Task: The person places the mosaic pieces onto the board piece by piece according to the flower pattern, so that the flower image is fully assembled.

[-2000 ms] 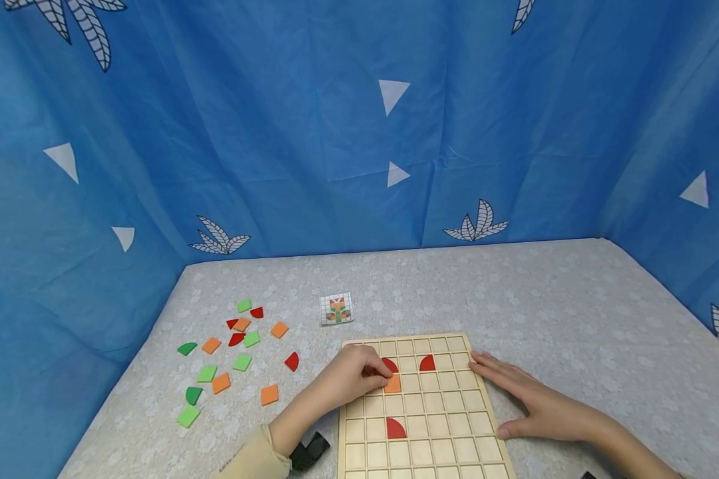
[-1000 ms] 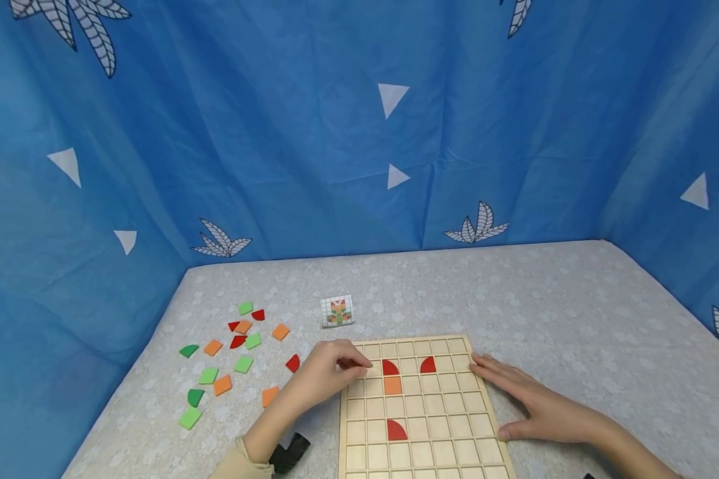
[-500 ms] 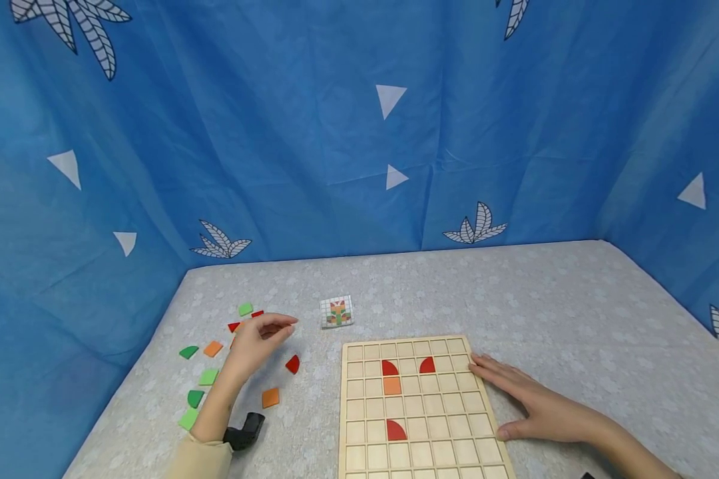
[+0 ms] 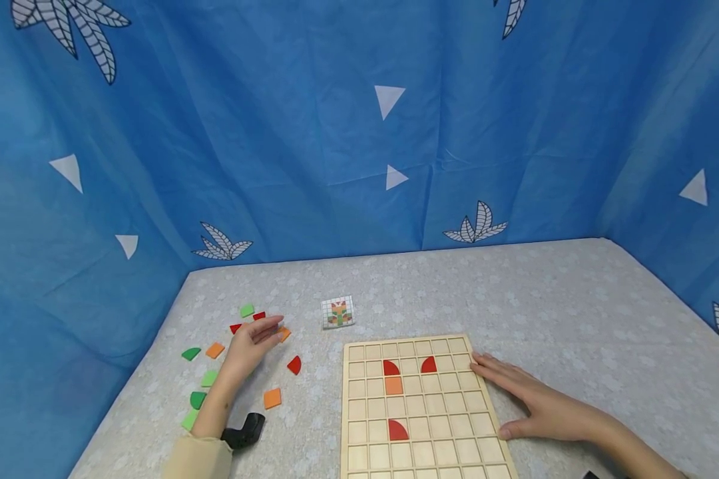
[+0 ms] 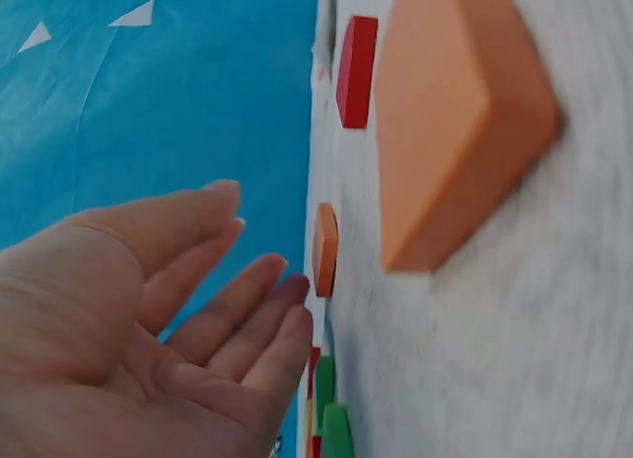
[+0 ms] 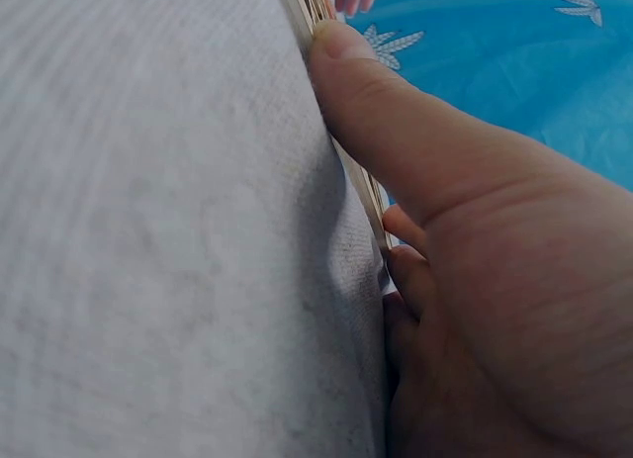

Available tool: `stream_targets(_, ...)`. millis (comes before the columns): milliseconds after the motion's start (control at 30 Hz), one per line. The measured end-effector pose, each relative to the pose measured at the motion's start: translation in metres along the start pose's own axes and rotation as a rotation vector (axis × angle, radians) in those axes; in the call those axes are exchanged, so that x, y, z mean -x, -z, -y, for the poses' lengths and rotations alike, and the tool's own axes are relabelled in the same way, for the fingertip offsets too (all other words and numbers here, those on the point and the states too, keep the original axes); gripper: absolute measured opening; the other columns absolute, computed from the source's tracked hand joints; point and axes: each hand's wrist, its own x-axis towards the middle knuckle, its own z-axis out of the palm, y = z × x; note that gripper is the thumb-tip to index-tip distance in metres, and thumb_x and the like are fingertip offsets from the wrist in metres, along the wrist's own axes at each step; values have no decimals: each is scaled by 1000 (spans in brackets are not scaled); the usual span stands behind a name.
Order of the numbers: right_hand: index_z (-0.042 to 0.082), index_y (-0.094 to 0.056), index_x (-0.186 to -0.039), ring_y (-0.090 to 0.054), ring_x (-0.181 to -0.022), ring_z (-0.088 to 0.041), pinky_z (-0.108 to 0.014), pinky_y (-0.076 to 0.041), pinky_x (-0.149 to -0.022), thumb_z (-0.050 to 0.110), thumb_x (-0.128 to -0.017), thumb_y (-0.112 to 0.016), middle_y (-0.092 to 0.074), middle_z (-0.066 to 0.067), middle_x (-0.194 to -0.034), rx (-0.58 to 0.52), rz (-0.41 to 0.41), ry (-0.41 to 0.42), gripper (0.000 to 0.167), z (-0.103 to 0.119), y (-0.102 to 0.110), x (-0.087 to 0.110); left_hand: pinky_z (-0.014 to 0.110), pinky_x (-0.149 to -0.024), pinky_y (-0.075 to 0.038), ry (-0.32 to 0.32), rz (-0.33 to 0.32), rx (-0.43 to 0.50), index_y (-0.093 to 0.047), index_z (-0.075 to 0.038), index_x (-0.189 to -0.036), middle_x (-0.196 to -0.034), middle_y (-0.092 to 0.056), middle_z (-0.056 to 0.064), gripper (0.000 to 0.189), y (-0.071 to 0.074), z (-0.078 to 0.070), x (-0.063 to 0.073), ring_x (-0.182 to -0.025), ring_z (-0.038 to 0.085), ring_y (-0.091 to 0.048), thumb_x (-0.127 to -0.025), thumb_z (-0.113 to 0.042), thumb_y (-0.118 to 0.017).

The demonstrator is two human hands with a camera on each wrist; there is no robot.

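The head view serves as my dial, with 12 o'clock lying away from the person. The left hand (image 4: 253, 346) is above the loose pieces, between 9 and 10 o'clock of the wooden grid board (image 4: 434, 404). Its fingers bend loosely, and I see a gap between them and the thumb. A loose orange tile (image 4: 284, 333) lies just beside the fingertips, toward 3 o'clock of that hand; whether they touch it, I cannot tell. Near the same hand I note a red quarter-disc (image 4: 294, 364) at 4 o'clock, an orange square (image 4: 272, 398) at 5 and a light green tile (image 4: 247, 310) at nearly 12. A second orange tile (image 4: 215, 350) and, farther out, a dark green piece (image 4: 190, 353) lie at 9.

The right hand (image 4: 521, 402) rests at the board's 3 o'clock edge, its fingers extended close together and the thumb apart; my right wrist view shows the thumb tip against that edge.

Within the visible part of the board, I find one red piece (image 4: 391, 367) between 10 and 11 o'clock, an orange inlay (image 4: 393, 385) in the adjoining cell at its 6 o'clock side, another red piece (image 4: 429, 364) at 12 and a third red piece (image 4: 398, 430) at 8. A pattern card (image 4: 338, 313) lies apart, between 10 and 11 o'clock of the board, on the pale tablecloth (image 4: 533, 299).
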Motion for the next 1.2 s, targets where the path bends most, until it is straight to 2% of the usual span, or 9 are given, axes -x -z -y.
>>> stream_targets(233,11,-29,-148,-15,-137,-14,-18,-20,-100,36,-78,-74,-21,-14,-151,-21,-2,28,86,-1,0,0,38,-96,-38,14,-19,11,-56,9,-123,-125,-53,24,39,-8,8,2,-119,32,-48,-86,0,-66)
stream_targets(433,10,-28,-148,-14,-138,-14,-13,-14,-98,35,-78,-74,-20,-15,-151,-34,-3,35,87,0,1,0,38,-94,-40,-4,-70,-69,-58,7,-121,-123,-55,22,40,-16,11,2,-118,32,-49,-82,3,-69)
stream_targets(567,11,-29,-148,-14,-138,-13,-15,-16,-99,36,-78,-73,-20,-14,-151,-38,-1,19,86,1,1,0,36,-93,-41,-8,-102,-114,-59,5,-120,-122,-56,20,41,-20,14,1,-117,31,-50,-81,3,-70)
stream_targets(767,10,-29,-148,-14,-138,-14,-16,-17,-99,35,-78,-74,-20,-15,-151,-36,-5,31,86,1,1,1,35,-91,-43,12,-131,-122,-60,5,-118,-119,-59,19,40,-22,15,0,-114,30,-53,-80,4,-71)
stream_targets(933,10,-29,-148,-14,-137,-12,-17,-18,-99,35,-78,-74,-21,-15,-151,-42,-5,29,86,2,1,0,36,-89,-45,0,-155,-149,-61,5,-116,-116,-60,19,39,-22,15,1,-111,30,-55,-79,5,-71)
stream_targets(1200,10,-29,-148,-15,-137,-13,-19,-21,-100,35,-78,-74,-21,-14,-151,-28,-8,34,87,0,0,0,37,-88,-45,-18,-162,-170,-61,5,-116,-115,-60,19,39,-22,16,-2,-109,30,-55,-79,7,-71)
